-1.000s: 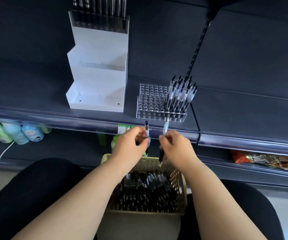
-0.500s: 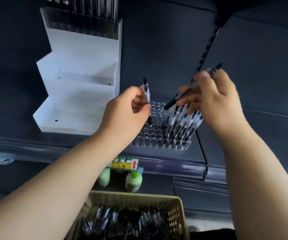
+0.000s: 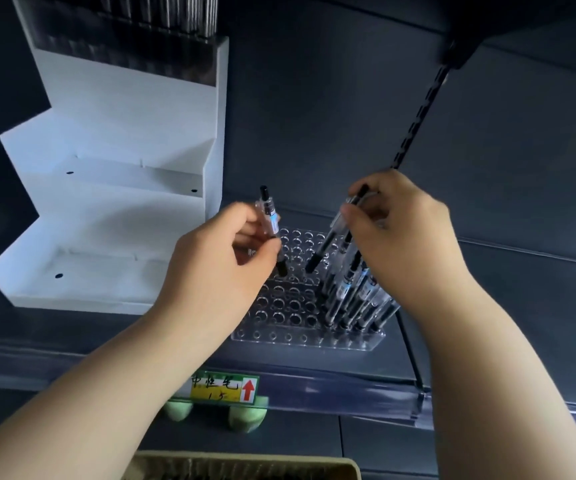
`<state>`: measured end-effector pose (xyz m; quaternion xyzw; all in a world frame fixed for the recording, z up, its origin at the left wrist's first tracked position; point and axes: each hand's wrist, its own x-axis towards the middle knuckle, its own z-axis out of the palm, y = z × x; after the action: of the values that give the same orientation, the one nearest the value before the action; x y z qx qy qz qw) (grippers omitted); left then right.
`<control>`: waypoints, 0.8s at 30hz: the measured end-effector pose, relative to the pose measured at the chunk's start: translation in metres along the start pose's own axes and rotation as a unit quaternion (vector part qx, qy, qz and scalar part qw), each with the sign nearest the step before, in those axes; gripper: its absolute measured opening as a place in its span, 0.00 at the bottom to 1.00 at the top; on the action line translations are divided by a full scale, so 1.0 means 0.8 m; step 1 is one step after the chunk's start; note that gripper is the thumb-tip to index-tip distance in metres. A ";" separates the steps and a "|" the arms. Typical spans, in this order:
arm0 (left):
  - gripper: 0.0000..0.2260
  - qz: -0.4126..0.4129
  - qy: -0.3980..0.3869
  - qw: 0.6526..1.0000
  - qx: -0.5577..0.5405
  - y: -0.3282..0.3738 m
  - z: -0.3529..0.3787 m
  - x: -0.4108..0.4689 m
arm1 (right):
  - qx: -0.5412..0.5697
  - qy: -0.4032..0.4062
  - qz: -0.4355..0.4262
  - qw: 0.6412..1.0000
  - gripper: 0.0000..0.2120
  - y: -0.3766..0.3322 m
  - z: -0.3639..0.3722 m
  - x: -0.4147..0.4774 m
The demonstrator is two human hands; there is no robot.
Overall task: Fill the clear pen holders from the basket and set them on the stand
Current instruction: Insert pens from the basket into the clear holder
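Note:
A clear pen holder point(image 3: 290, 306) with rows of holes stands on the dark shelf. Several pens point(image 3: 352, 292) lean in its right-hand holes. My left hand point(image 3: 217, 268) pinches a clear black-tipped pen point(image 3: 268, 216) upright over the holder's left side. My right hand point(image 3: 401, 237) pinches another pen point(image 3: 331, 237) slanted, its black tip down above the holder's middle holes. The white stepped stand point(image 3: 113, 209) sits to the left; a filled holder of pens point(image 3: 162, 15) is on its top step. The beige basket point(image 3: 245, 465) shows only its rim at the bottom.
A yellow and green price label point(image 3: 224, 389) hangs on the shelf's front rail. Green bottle caps point(image 3: 245, 415) show on the shelf below. A black slotted upright point(image 3: 418, 112) runs up the back wall behind my right hand.
Both hands rose from the basket to the holder, each with a pen. Since half a second ago my right hand has come lower, its pen tip nearer the holes.

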<state>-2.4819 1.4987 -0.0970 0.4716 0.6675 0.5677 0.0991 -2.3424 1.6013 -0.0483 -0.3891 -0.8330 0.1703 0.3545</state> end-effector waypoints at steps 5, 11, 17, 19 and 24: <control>0.05 -0.025 0.009 0.999 -0.019 0.000 -0.009 -0.003 | -0.029 -0.019 0.003 0.999 0.05 0.000 0.008 0.003; 0.05 -0.034 0.015 0.999 -0.032 0.001 -0.014 -0.001 | -0.091 -0.029 -0.002 0.995 0.09 0.002 0.013 0.004; 0.05 -0.043 0.009 0.998 -0.034 0.002 -0.009 0.001 | -0.081 -0.012 0.015 0.997 0.09 0.005 0.013 0.006; 0.04 -0.043 0.005 0.999 -0.031 0.001 -0.006 0.001 | -0.080 -0.009 0.018 0.997 0.08 0.004 0.013 0.006; 0.05 -0.037 -0.007 0.999 -0.030 0.000 0.002 0.002 | -0.077 -0.024 0.005 0.997 0.07 -0.004 0.013 0.003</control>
<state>-2.4813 1.5009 -0.0970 0.4472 0.6663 0.5803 0.1391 -2.3523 1.6011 -0.0524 -0.4155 -0.8498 0.1166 0.3026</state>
